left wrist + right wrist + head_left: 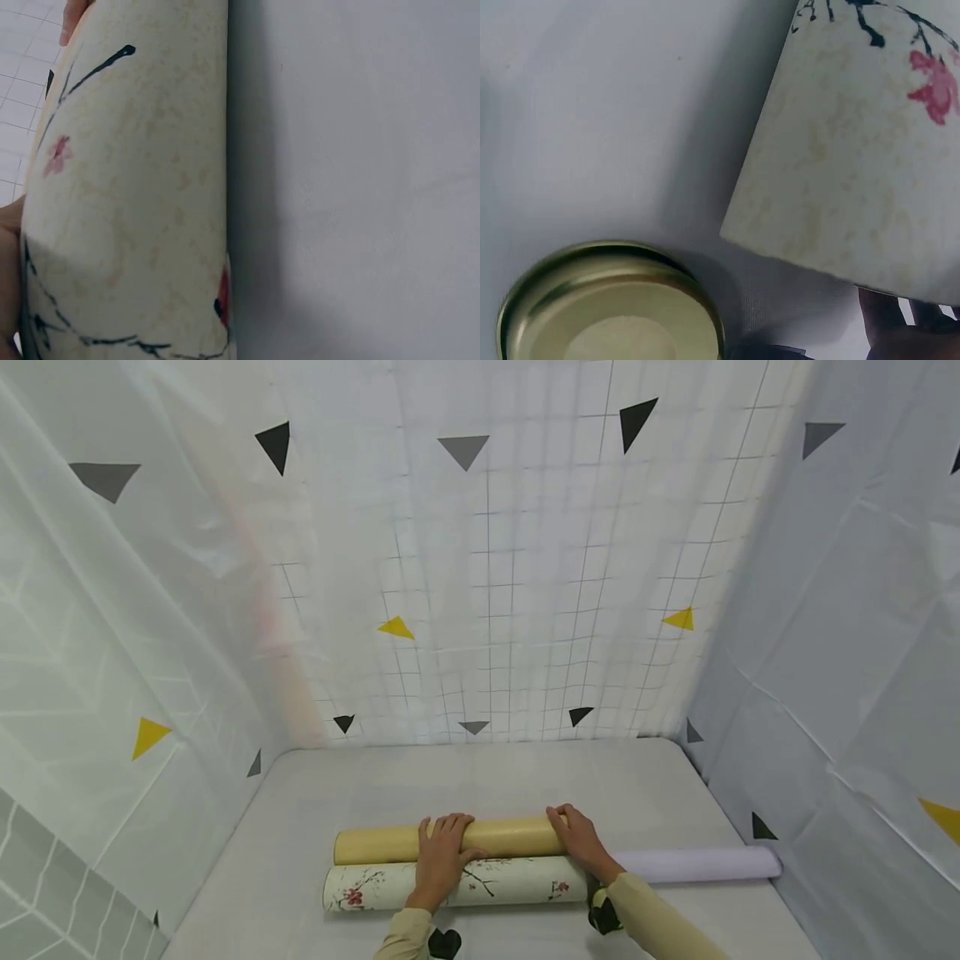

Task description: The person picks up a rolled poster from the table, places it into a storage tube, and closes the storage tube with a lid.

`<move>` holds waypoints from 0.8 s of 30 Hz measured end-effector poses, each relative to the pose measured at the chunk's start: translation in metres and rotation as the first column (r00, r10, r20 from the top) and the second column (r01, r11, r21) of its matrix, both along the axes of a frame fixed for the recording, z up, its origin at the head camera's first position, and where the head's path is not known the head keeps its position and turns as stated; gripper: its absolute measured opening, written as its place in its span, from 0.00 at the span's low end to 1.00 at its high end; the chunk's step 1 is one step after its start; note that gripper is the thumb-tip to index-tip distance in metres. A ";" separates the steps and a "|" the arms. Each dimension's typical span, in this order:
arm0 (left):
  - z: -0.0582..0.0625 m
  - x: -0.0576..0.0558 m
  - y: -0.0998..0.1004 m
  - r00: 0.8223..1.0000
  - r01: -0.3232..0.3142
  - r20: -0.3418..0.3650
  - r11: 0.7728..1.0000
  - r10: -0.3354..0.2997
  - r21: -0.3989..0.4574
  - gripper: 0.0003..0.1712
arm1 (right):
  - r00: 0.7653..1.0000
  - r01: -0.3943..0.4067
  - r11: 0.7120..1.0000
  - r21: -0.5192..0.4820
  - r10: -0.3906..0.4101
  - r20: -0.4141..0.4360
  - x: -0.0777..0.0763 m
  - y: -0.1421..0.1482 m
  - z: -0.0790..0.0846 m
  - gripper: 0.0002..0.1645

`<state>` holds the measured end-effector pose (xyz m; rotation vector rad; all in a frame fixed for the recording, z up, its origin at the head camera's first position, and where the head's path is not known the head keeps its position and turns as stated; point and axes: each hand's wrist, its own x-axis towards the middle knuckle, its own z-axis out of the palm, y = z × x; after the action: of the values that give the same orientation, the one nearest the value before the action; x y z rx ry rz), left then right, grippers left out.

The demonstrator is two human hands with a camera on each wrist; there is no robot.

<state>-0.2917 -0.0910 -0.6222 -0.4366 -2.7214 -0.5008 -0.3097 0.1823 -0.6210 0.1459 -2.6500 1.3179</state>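
A yellow roll (517, 837) lies across the table, directly behind a pale roll printed with blossoms and dark branches (517, 883). My left hand (442, 860) reaches over the blossom roll and grips the yellow one, fingers over its top and thumb on the near side. At the yellow roll's right end, my right hand (581, 839) holds it with fingertips curled over the far edge. The blossom roll (142, 172) fills much of the left wrist view; its end shows in the right wrist view.
A lavender roll (697, 865) extends to the right, its left part hidden behind my right forearm. In the right wrist view a gold round metal lid (622, 337) sits near the blossom roll's end. White sheeting with triangles (555, 568) walls in the white table (465, 777).
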 end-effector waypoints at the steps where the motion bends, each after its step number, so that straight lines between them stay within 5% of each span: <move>1: 0.001 0.000 0.000 1.000 0.001 0.007 1.000 -0.001 0.001 0.36 | 1.000 -0.005 1.000 0.005 0.005 -0.025 0.000 0.000 -0.001 0.29; 24: 0.003 0.006 0.002 0.999 -0.035 0.019 0.999 0.035 -0.021 0.35 | 0.998 0.037 0.996 0.084 -0.041 0.046 0.001 -0.010 -0.002 0.19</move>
<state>-0.2853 -0.0890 -0.6190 -0.3908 -2.7505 -0.4704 -0.3090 0.1720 -0.6230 0.0748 -2.7341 1.2152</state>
